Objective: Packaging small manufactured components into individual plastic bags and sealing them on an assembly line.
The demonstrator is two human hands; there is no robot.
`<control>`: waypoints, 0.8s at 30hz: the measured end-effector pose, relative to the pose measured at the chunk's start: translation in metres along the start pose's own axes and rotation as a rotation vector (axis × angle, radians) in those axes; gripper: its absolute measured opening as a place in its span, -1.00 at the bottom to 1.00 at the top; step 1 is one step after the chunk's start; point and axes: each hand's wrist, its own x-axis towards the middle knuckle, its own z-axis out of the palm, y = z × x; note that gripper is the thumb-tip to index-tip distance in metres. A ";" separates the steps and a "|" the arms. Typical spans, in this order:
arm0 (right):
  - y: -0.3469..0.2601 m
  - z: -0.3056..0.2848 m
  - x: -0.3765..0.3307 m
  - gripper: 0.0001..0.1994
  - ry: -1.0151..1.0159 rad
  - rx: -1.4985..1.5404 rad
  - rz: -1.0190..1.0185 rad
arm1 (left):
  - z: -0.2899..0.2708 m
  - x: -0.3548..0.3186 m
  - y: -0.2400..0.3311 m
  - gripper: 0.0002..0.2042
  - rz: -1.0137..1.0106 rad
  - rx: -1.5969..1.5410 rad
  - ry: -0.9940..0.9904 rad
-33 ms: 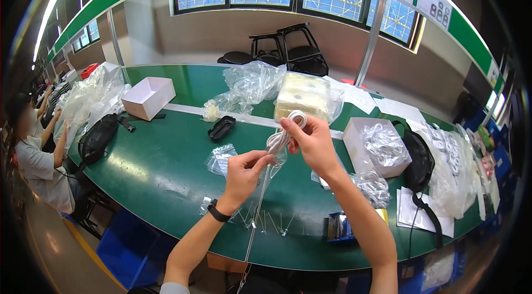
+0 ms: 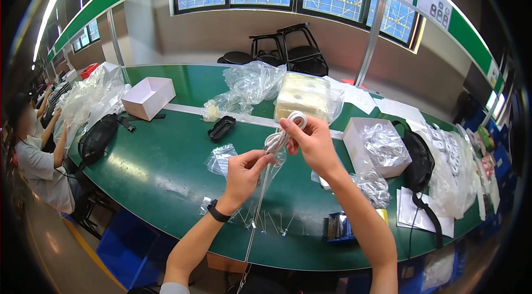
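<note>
The left hand (image 2: 244, 169), a dark band at its wrist, has its grip pinched shut on the lower end of a coiled white cable (image 2: 284, 134) and the top of a clear plastic bag (image 2: 260, 200) that hangs down toward 6 o'clock. At 1 o'clock from it, the right hand (image 2: 313, 142) has its grip closed around the cable's upper loops, thumb and fingers wrapped over the bundle. The cable sits raised above the green bench (image 2: 160, 172), between both hands. Just at 9 o'clock of the left hand lies a small clear bag (image 2: 220, 158). At 3 o'clock stands a white box (image 2: 354, 144) of bagged cables. Farther, at 12 o'clock, lies a black tray (image 2: 221, 127), then a pale yellow bagged stack (image 2: 303, 96). At 10 o'clock sits an open white carton (image 2: 148, 97).
</note>
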 end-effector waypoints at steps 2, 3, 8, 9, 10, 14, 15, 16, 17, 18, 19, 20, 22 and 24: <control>-0.002 -0.001 -0.001 -0.70 -0.030 0.006 0.049 | -0.003 0.001 -0.003 -0.82 -0.139 -0.122 -0.048; -0.002 -0.001 0.000 -0.70 -0.032 0.007 0.048 | -0.004 0.002 -0.007 -0.80 -0.134 -0.237 -0.085; -0.003 -0.008 0.000 -0.64 0.017 -0.027 0.160 | 0.000 0.004 -0.008 -0.67 -0.153 -0.455 -0.099; -0.002 -0.008 0.000 -0.64 0.017 -0.026 0.160 | -0.001 0.004 -0.009 -0.68 -0.164 -0.487 -0.104; -0.001 -0.008 0.000 -0.64 0.016 -0.011 0.181 | -0.001 0.004 -0.011 -0.70 -0.175 -0.519 -0.109; 0.000 -0.010 0.001 -0.65 0.003 -0.001 0.230 | -0.004 0.003 -0.012 -0.70 -0.175 -0.415 -0.104; 0.000 -0.011 0.001 -0.65 0.004 -0.001 0.230 | -0.003 0.003 -0.008 -0.69 -0.216 -0.470 -0.121; 0.001 -0.012 0.001 -0.65 -0.012 0.008 0.224 | -0.003 0.004 -0.004 -0.68 -0.257 -0.526 -0.138; 0.001 -0.013 0.001 -0.66 -0.028 0.016 0.218 | -0.003 0.004 -0.003 -0.68 -0.258 -0.526 -0.139; 0.002 -0.013 0.001 -0.66 -0.026 0.015 0.218 | -0.003 0.004 -0.002 -0.65 -0.273 -0.579 -0.141; 0.002 -0.014 0.002 -0.68 -0.044 0.009 0.205 | -0.003 0.005 -0.001 -0.62 -0.288 -0.633 -0.143; 0.003 -0.015 0.002 -0.70 -0.063 0.004 0.194 | -0.004 0.006 0.000 -0.62 -0.290 -0.633 -0.143; 0.003 -0.014 0.003 -0.72 -0.054 -0.043 0.176 | -0.007 0.008 0.001 -0.60 -0.335 -0.697 -0.127; 0.001 -0.011 0.002 -0.74 -0.050 -0.088 0.158 | -0.010 0.009 -0.001 -0.61 -0.350 -0.727 -0.116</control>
